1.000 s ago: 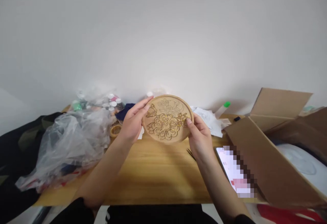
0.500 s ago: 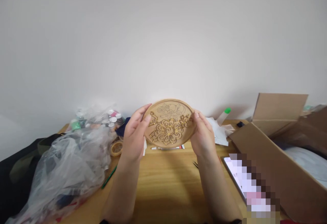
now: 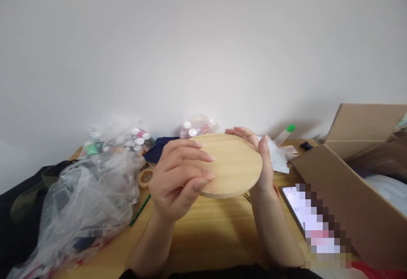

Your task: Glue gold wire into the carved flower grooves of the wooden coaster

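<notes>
A round wooden disc [image 3: 233, 164] is held up above the table, its plain, undecorated face toward me and tilted. My left hand [image 3: 179, 177] grips its left edge, with the fingers spread over the plain face and the thumb near the lower rim. At the right edge, my right hand [image 3: 262, 160] holds the disc between the thumb and the fingers, which reach behind the far rim. The disc's other face is hidden.
On the wooden table [image 3: 213, 236], a clear plastic bag [image 3: 92, 194], a green pencil [image 3: 140, 210] and a tape roll [image 3: 145, 177] lie left. A phone [image 3: 294, 207] and an open cardboard box [image 3: 346, 194] are right. Bagged jars [image 3: 199, 126] stand by the wall.
The disc has been turned over, from its face with the gold-lined flower to the plain one. My left hand's fingers have moved onto the front. The view has shifted slightly.
</notes>
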Demonstrator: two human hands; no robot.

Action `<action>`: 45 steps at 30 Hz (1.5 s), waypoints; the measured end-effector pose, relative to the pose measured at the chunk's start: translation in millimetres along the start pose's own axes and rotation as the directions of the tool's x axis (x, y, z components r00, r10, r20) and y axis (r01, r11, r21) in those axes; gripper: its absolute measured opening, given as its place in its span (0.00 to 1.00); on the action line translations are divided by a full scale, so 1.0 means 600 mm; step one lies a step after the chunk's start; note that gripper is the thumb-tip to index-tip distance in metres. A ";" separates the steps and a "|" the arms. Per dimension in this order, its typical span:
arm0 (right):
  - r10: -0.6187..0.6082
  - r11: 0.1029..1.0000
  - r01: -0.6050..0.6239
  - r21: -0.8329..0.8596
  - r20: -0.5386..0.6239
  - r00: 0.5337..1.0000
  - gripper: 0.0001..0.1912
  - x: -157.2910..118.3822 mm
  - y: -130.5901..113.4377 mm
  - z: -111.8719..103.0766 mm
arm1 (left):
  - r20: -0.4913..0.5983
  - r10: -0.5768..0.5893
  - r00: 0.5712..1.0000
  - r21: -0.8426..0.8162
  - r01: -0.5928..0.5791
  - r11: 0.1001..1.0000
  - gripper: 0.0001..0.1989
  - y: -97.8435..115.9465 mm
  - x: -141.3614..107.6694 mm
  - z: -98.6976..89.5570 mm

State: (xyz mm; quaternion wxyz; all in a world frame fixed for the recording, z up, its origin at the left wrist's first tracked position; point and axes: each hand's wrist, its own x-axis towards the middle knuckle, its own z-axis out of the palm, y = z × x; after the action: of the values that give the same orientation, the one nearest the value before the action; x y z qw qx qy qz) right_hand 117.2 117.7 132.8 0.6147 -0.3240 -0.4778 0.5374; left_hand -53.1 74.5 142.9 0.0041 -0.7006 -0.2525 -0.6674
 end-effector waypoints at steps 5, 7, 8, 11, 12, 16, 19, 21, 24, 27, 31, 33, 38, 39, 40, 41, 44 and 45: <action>-0.011 0.999 0.006 0.031 0.150 0.989 0.20 -0.004 -0.002 -0.006 | -0.012 0.055 0.998 0.244 -0.050 0.968 0.10 0.001 -0.003 0.000; -0.113 0.993 0.115 0.000 0.170 0.979 0.20 -0.008 -0.001 -0.005 | -0.061 0.001 0.998 0.247 0.014 0.969 0.19 -0.004 -0.006 0.000; -0.159 0.985 0.167 -0.034 0.174 0.972 0.21 -0.011 0.000 -0.004 | -0.091 -0.031 0.995 0.219 0.051 0.974 0.23 -0.006 -0.008 0.001; -0.246 0.960 0.263 -0.091 0.160 0.956 0.23 -0.018 0.002 0.002 | -0.139 -0.183 0.973 0.063 0.193 0.979 0.31 -0.010 -0.011 0.005; -0.261 0.959 0.274 -0.075 0.150 0.954 0.24 -0.020 0.002 0.004 | -0.128 -0.237 0.963 0.012 0.240 0.971 0.31 -0.009 -0.012 0.006; -0.310 0.951 0.310 0.024 0.130 0.942 0.25 -0.024 0.001 0.006 | -0.081 -0.296 0.952 -0.074 0.290 0.954 0.30 -0.002 -0.013 0.007; -0.332 0.943 0.329 0.044 0.140 0.933 0.28 -0.025 -0.005 0.000 | -0.075 -0.179 0.981 0.016 0.180 0.983 0.30 0.003 -0.011 0.004; -0.347 0.938 0.342 0.057 0.141 0.927 0.30 -0.026 -0.012 -0.004 | -0.036 -0.093 0.995 0.120 0.097 0.988 0.26 0.006 -0.008 0.001; -0.375 0.927 0.372 0.050 0.128 0.918 0.29 -0.028 -0.020 -0.010 | 0.044 -0.015 0.999 0.219 0.005 0.976 0.21 0.007 -0.007 0.000; -0.395 0.918 0.395 0.025 0.121 0.911 0.29 -0.031 -0.025 -0.013 | 0.058 0.002 0.998 0.236 -0.015 0.972 0.19 0.007 -0.008 0.002; -0.411 0.910 0.415 -0.006 0.127 0.903 0.29 -0.035 -0.028 -0.016 | 0.046 -0.007 0.999 0.242 -0.005 0.970 0.20 0.011 -0.011 0.005; -0.424 0.902 0.430 -0.028 0.126 0.897 0.29 -0.037 -0.031 -0.017 | 0.039 -0.009 0.999 0.246 -0.001 0.969 0.20 0.014 -0.012 0.004; -0.390 0.905 0.403 -0.134 0.112 0.914 0.25 -0.044 -0.046 -0.015 | 0.045 -0.028 0.999 0.245 0.016 0.969 0.20 0.018 -0.016 0.000; -0.389 0.905 0.401 -0.143 0.109 0.915 0.24 -0.045 -0.048 -0.015 | 0.042 -0.029 0.999 0.245 0.018 0.969 0.19 0.019 -0.016 0.000; -0.391 0.903 0.404 -0.145 0.109 0.914 0.24 -0.045 -0.049 -0.015 | 0.038 -0.029 0.999 0.241 0.019 0.970 0.19 0.020 -0.016 0.001; -0.385 0.905 0.399 -0.145 0.118 0.916 0.23 -0.044 -0.049 -0.016 | 0.031 -0.036 0.999 0.231 0.028 0.973 0.18 0.021 -0.016 0.002; -0.331 0.922 0.358 -0.149 0.178 0.927 0.22 -0.039 -0.040 -0.020 | -0.044 -0.191 0.981 0.151 0.195 0.969 0.20 0.025 -0.015 0.011; -0.314 0.924 0.347 -0.160 0.200 0.928 0.25 -0.036 -0.035 -0.021 | -0.101 -0.292 0.951 0.066 0.300 0.952 0.23 0.024 -0.013 0.014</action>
State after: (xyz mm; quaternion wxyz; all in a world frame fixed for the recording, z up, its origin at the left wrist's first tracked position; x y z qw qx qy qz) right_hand 137.3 93.9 142.6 0.6192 -0.2491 -0.6262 0.4029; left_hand -39.9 62.0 139.7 -0.0565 -0.6231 -0.3809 -0.6808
